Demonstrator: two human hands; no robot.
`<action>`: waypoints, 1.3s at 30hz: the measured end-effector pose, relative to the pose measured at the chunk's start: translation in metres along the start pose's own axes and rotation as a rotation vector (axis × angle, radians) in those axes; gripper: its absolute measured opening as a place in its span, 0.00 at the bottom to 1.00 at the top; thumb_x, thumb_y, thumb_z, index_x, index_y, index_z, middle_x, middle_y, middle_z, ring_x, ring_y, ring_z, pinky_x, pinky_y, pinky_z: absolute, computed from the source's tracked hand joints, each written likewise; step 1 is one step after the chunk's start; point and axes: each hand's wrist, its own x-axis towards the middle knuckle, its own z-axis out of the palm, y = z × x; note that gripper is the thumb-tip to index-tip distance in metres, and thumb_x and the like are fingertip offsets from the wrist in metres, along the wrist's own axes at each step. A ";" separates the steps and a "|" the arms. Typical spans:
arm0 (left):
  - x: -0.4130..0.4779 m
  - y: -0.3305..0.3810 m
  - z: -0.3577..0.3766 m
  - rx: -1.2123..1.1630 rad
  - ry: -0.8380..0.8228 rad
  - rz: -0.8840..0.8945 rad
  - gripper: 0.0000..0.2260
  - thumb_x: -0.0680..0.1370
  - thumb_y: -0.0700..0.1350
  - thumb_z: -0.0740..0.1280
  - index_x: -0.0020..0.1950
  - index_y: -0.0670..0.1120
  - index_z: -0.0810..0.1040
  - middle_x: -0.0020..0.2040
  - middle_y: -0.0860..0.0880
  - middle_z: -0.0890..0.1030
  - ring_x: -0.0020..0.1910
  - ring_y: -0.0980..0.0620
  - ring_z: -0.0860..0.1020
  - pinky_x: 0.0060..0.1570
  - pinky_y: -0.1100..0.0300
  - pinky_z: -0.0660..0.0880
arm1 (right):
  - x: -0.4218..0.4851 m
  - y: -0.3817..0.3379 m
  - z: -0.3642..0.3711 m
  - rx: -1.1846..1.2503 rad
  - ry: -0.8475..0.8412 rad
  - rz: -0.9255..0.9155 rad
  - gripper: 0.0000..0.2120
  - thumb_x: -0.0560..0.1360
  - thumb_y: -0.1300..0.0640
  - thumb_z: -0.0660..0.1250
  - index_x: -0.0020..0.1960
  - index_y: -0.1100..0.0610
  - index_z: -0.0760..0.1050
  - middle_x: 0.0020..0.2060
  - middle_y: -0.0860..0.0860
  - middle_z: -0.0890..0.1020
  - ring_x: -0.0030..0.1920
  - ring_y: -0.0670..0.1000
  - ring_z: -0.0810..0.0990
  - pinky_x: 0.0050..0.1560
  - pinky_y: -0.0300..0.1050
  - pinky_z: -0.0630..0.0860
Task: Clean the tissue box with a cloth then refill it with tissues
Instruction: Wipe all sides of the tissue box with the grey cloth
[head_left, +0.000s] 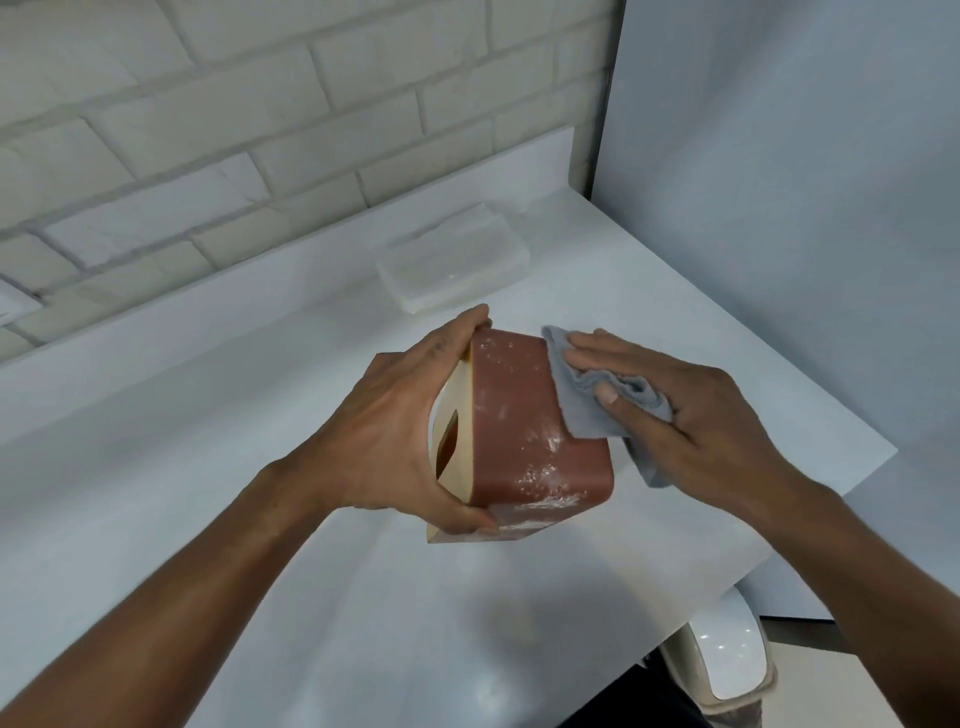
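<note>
Left hand (400, 426) grips tissue box (524, 415); right hand (691, 410) presses cloth (587, 410).

light: bright, soft | shadows: faint, on table (208, 467) | focus: soft | edges: bowed (wide-angle)

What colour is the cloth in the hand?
Pale grey-blue. The head view shows the cloth, held by the right hand against the tissue box.

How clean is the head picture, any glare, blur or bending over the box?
Head view: even, soft light, no hard glare; the wide lens bows the brick wall and the counter edge. Head view: slightly blurred, so white specks on the box may be residue or glints, cannot tell. Head view: grey cloth reads clearly; tissues nearly blend into the counter.
</note>
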 end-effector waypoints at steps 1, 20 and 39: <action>0.001 0.002 0.001 -0.005 -0.003 0.000 0.69 0.52 0.75 0.74 0.84 0.57 0.43 0.78 0.67 0.59 0.74 0.67 0.60 0.70 0.73 0.51 | 0.002 -0.001 0.002 -0.043 0.000 -0.008 0.14 0.81 0.46 0.62 0.66 0.37 0.73 0.65 0.25 0.71 0.72 0.37 0.69 0.70 0.36 0.69; 0.012 0.010 0.003 0.034 -0.039 0.076 0.68 0.53 0.76 0.74 0.84 0.59 0.40 0.81 0.67 0.57 0.79 0.65 0.58 0.72 0.71 0.50 | 0.016 -0.004 0.007 -0.185 -0.029 -0.067 0.18 0.82 0.52 0.62 0.71 0.41 0.71 0.69 0.33 0.73 0.74 0.41 0.67 0.71 0.52 0.70; 0.012 0.007 0.004 0.056 -0.021 0.062 0.69 0.53 0.77 0.75 0.85 0.54 0.44 0.81 0.61 0.62 0.79 0.57 0.64 0.75 0.46 0.63 | 0.016 -0.013 0.016 -0.230 -0.001 -0.079 0.19 0.82 0.50 0.60 0.72 0.44 0.71 0.70 0.39 0.74 0.75 0.43 0.67 0.71 0.53 0.71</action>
